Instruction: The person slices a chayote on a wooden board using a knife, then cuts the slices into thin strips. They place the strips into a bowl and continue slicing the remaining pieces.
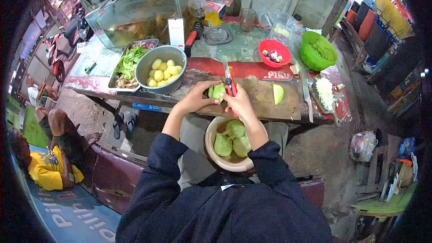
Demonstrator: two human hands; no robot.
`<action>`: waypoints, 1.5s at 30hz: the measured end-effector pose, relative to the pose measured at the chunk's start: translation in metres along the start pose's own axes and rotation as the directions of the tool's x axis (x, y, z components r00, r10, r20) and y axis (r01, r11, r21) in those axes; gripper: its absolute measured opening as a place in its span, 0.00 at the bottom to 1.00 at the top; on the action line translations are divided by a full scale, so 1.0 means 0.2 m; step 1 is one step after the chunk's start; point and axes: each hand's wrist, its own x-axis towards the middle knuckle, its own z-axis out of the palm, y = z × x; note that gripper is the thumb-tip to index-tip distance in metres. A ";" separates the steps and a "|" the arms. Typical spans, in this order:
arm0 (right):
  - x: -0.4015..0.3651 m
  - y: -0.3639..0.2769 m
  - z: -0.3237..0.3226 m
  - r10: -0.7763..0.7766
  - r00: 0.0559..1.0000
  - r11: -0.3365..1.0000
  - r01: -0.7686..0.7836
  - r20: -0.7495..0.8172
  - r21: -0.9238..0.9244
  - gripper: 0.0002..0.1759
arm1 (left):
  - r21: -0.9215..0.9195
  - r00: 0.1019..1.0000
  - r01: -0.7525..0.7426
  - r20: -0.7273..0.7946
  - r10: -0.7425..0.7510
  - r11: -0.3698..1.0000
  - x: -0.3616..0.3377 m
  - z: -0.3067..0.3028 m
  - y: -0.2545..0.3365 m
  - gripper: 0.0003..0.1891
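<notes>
My left hand [198,97] is closed around a pale green chayote piece [216,92] over the wooden cutting board [263,91]. My right hand [238,102] grips a knife [229,84] with a red and black handle, its blade pointing away from me. The right fingertips reach the chayote's near side. Another chayote piece [278,94] lies farther right on the board. Below my hands, between my legs, a cream bowl [210,150] holds several peeled chayotes [223,144].
Left of the board stand a metal pot [174,50] of peeled potatoes and a tray [116,89] of greens. Right are a red bowl [270,45], a green basket [315,65], another knife [307,98] and shredded white food [325,93]. A person in yellow [48,169] sits at left.
</notes>
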 end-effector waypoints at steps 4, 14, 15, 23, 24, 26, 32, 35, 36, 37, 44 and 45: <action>0.01 0.01 -0.04 0.009 1.000 0.999 -0.009 0.014 0.038 0.18 | 0.016 1.000 -0.011 0.004 0.011 1.000 0.00 0.00 0.00 0.36; -0.24 0.02 -0.28 0.043 0.984 0.998 -0.036 -0.174 0.045 0.20 | 0.191 0.987 -0.030 -0.152 0.059 0.981 -0.01 0.03 0.12 0.29; -0.29 0.00 -0.29 0.047 0.982 0.998 -0.039 -0.184 0.046 0.20 | 0.328 0.955 -0.050 -0.260 0.141 0.943 0.00 0.05 0.16 0.27; -0.51 -0.06 -0.46 -0.337 0.885 0.817 0.105 -0.322 -0.567 0.20 | 0.208 0.970 -0.199 -0.095 0.222 0.958 0.06 0.38 0.52 0.23; -0.55 -0.11 -0.47 -0.138 0.926 0.918 -0.014 -0.350 -0.397 0.19 | 0.205 0.970 -0.201 -0.093 0.224 0.958 0.06 0.40 0.51 0.23; -0.61 -0.07 -0.49 -0.116 0.941 0.926 -0.013 -0.317 -0.376 0.16 | 0.236 0.982 -0.171 -0.039 0.185 0.956 0.08 0.43 0.49 0.23; -0.76 -0.06 -0.47 0.009 0.980 0.885 -0.100 -0.199 -0.455 0.21 | 0.206 0.996 -0.081 -0.020 0.087 0.975 0.06 0.48 0.43 0.18; -0.79 0.00 -0.43 -0.075 0.991 0.871 0.013 -0.107 -0.490 0.24 | 0.232 0.994 -0.037 -0.092 0.059 0.972 0.03 0.52 0.43 0.17; -0.79 -0.01 -0.42 -0.091 0.990 0.876 0.030 -0.104 -0.481 0.24 | 0.250 0.990 -0.019 -0.131 0.053 0.968 0.02 0.53 0.43 0.16; -0.79 -0.01 -0.40 -0.108 0.989 0.879 0.048 -0.100 -0.473 0.25 | 0.250 0.990 -0.017 -0.131 0.051 0.968 0.01 0.54 0.43 0.16; -0.69 -0.04 -0.38 -0.073 0.997 0.869 0.044 -0.040 -0.493 0.26 | 0.281 0.971 0.019 -0.232 0.049 0.959 -0.04 0.57 0.44 0.15; -0.68 -0.03 -0.37 -0.078 0.996 0.858 0.048 -0.039 -0.511 0.26 | 0.303 0.966 0.036 -0.253 0.045 0.952 -0.04 0.57 0.44 0.15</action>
